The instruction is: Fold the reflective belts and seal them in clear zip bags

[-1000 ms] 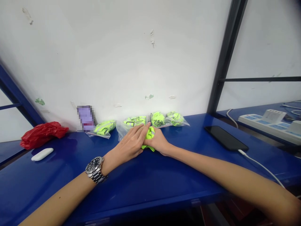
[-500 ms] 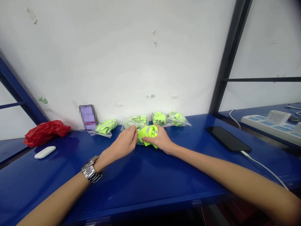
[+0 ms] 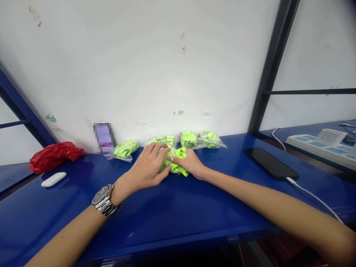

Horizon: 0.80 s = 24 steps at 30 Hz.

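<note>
A folded neon yellow-green reflective vest (image 3: pixel 181 171), partly in a clear plastic bag (image 3: pixel 165 163), is between my two hands over the blue table. My right hand (image 3: pixel 192 163) grips the vest from the right, thumb across its front. From the left, my left hand (image 3: pixel 148 165) curves over the bag, its thumb below and its fingers over the top; some fingertips are hidden behind the bundle. A silver wristwatch (image 3: pixel 105 200) is on my left wrist. Behind my hands, several bagged neon bundles (image 3: pixel 188 139) lie along the wall.
On the left of the blue table (image 3: pixel 178 218) are a red plastic bag (image 3: pixel 55 156), a white oval case (image 3: pixel 53 179) and an upright phone with a blurred screen (image 3: pixel 104 137). A black phone (image 3: pixel 271 163) with a white cable and a power strip (image 3: pixel 319 146) lie on the right.
My left hand has turned from a closed grip to palm down, with its fingers spread wider over the bag. My right hand stays on the vest, its thumb slightly higher.
</note>
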Each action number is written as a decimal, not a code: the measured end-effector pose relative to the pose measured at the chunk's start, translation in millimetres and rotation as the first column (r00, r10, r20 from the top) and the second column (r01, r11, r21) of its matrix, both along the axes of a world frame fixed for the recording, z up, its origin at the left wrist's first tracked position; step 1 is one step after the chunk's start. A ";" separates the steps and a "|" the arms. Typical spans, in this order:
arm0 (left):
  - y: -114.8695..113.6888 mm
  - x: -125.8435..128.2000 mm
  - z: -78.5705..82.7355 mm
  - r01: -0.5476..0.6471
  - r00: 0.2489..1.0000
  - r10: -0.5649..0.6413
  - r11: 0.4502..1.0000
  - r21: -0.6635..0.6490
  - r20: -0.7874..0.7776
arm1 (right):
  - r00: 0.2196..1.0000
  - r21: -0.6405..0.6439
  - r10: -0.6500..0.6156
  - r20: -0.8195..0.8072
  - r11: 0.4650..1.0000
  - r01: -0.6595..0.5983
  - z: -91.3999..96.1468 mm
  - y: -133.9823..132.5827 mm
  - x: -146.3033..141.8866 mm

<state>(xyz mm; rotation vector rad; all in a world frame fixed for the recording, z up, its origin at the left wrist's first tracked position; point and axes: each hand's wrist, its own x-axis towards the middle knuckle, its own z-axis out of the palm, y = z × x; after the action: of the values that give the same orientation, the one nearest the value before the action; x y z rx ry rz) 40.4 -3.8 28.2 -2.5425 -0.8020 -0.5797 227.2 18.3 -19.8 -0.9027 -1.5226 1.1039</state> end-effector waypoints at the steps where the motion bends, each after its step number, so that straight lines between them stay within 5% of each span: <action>1: 1.3 -3.5 1.8 -0.004 0.999 0.005 1.000 0.020 -0.051 | 0.998 -0.041 0.054 -0.045 0.998 -0.056 0.9 -0.7 -0.1; 8: 8.6 -1.1 -16.0 -0.072 0.994 0.072 0.997 0.001 -0.087 | 0.950 -0.125 0.250 -0.187 0.953 -0.275 5.1 -4.5 -0.3; 14: 11.0 -1.8 -21.5 -0.031 0.998 0.032 0.999 0.010 -0.048 | 0.813 -0.188 0.530 -0.242 0.796 -0.575 12.7 -5.3 13.8; 24: 2.9 5.5 -24.3 0.058 0.998 -0.058 0.998 0.017 0.000 | 0.905 -0.048 0.417 -0.083 0.906 -0.421 -0.3 -7.2 1.9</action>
<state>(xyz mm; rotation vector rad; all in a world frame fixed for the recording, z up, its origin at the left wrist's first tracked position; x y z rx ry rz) 45.8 -0.9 3.9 -2.5573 -0.7230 -0.6023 229.1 11.1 -20.1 -0.5797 -1.6743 1.4845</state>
